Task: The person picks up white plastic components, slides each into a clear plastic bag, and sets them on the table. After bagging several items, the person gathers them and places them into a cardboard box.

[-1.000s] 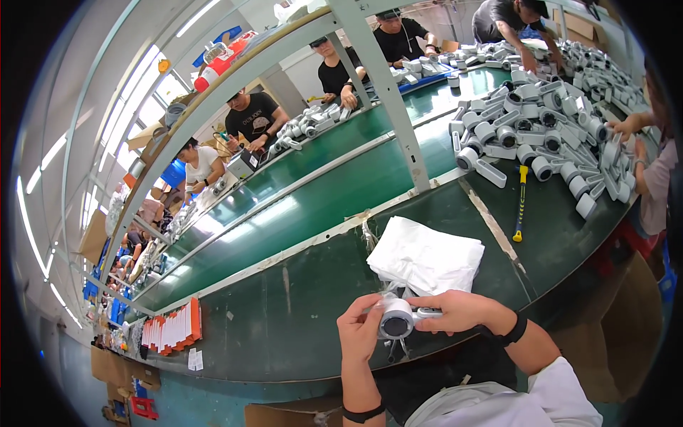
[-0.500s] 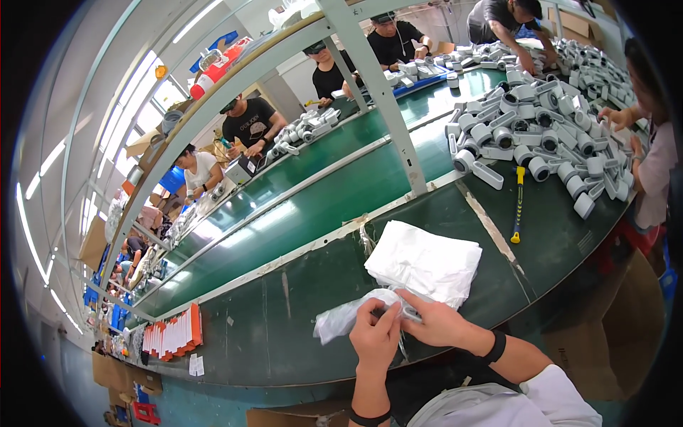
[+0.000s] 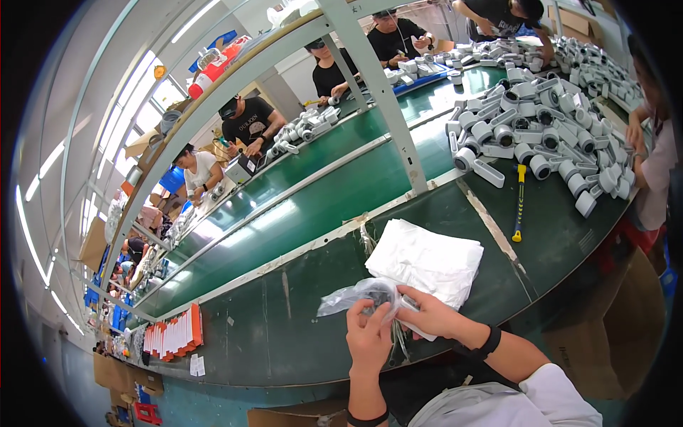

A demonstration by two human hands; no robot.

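Over the near edge of the bench, my left hand (image 3: 368, 340) grips a clear plastic bag (image 3: 340, 299), its fingers around the part that bulges. A light grey device (image 3: 420, 331) with a round dark-ended head and a flat handle sits with its head inside the bag. My right hand (image 3: 435, 312) is closed around the handle side, partly hiding it. Just beyond both hands lies a stack of thin white plastic bags (image 3: 425, 257), which the right fingers come close to.
A large heap of similar grey devices (image 3: 548, 135) covers the bench's far right. A yellow-and-black tool (image 3: 521, 203) lies before it. A metal post (image 3: 388, 107) rises beside the green conveyor (image 3: 306, 199). Orange-and-white boxes (image 3: 174, 333) stand left. Co-workers sit across and at right.
The bag now puffs out around the device's round head, and the handle shows below my right hand. My left hand has shifted slightly left. A co-worker at the far right has moved their arms.
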